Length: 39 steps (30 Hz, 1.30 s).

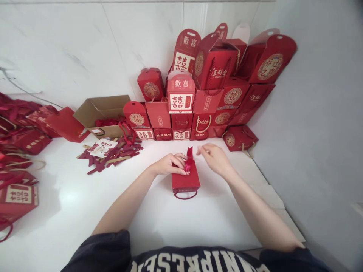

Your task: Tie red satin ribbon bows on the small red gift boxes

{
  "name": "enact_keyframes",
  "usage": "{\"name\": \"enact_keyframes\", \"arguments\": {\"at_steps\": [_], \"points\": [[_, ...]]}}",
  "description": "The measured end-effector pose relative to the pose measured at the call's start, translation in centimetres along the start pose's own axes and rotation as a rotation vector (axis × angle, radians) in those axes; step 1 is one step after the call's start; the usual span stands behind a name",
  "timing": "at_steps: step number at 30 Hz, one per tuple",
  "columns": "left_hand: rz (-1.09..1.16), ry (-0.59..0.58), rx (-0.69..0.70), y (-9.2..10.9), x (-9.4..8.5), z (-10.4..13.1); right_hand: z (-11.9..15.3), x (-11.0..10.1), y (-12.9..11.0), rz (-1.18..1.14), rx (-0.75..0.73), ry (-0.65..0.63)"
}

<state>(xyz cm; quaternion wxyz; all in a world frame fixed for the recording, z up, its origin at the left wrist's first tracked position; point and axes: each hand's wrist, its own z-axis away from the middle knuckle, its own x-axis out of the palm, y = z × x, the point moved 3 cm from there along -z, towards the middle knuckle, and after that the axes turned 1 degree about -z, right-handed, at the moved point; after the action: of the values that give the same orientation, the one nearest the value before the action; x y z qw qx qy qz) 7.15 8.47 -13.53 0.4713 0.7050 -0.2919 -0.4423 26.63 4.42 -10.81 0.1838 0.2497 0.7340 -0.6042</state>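
Note:
A small red gift box [185,181] lies on the white table in front of me, its cord handle [185,196] towards me. My left hand [176,165] rests on the top of the box, thumb and fingers closed on a red ribbon [187,167] gathered there. The notched tail of that ribbon sticks up past the far edge of the box. Just right of the tail, my right hand [214,158] is raised with its fingers pinched. Whatever lies in that pinch is blurred and too small to name.
Stacked red gift boxes [181,99] stand against the wall at the back. A red box with a cord [241,138] sits right of them. To the left are an open cardboard carton [106,113], a pile of dark red strips [121,155] and more red boxes [21,196].

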Motion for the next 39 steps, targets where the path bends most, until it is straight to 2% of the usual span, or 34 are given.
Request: {"name": "enact_keyframes", "arguments": {"at_steps": [2, 4, 6, 10, 16, 22, 27, 33, 36, 39], "points": [[0.004, -0.005, 0.007, -0.1, 0.0, 0.0, 2.8, 0.7, 0.5, -0.055, -0.022, -0.058], [0.01, -0.002, 0.01, -0.2, -0.1, -0.1, 4.9, 1.0, 0.8, -0.139, -0.039, -0.001], [0.008, 0.0, 0.007, -0.3, -0.2, -0.1, 6.1, 1.6, 1.0, -0.246, -0.027, -0.004], [-0.004, 0.012, 0.007, -0.6, -0.2, 0.0, 6.4, 3.8, 1.2, -0.493, 0.077, -0.157], [-0.003, 0.071, -0.037, -1.0, -0.3, 0.3, 5.2, 5.6, -0.2, -0.714, 0.17, -0.183], [-0.01, 0.078, -0.014, -0.5, -0.3, 0.2, 4.4, 6.7, -0.3, -0.85, 0.279, -0.06], [-0.022, 0.053, 0.003, 0.0, -0.2, -0.1, 4.2, 7.0, 0.9, -1.122, 0.517, 0.008], [-0.024, 0.05, -0.02, 0.0, -0.2, -0.1, 3.9, 4.8, 4.9, -1.183, 0.786, 0.312], [-0.042, 0.036, -0.036, 0.1, -0.3, 0.0, 4.2, 3.6, 6.4, -1.152, 0.819, 0.368], [-0.05, 0.018, -0.069, 0.4, -0.3, 0.0, 4.8, 2.3, 6.6, -1.103, 0.778, 0.46]]}}
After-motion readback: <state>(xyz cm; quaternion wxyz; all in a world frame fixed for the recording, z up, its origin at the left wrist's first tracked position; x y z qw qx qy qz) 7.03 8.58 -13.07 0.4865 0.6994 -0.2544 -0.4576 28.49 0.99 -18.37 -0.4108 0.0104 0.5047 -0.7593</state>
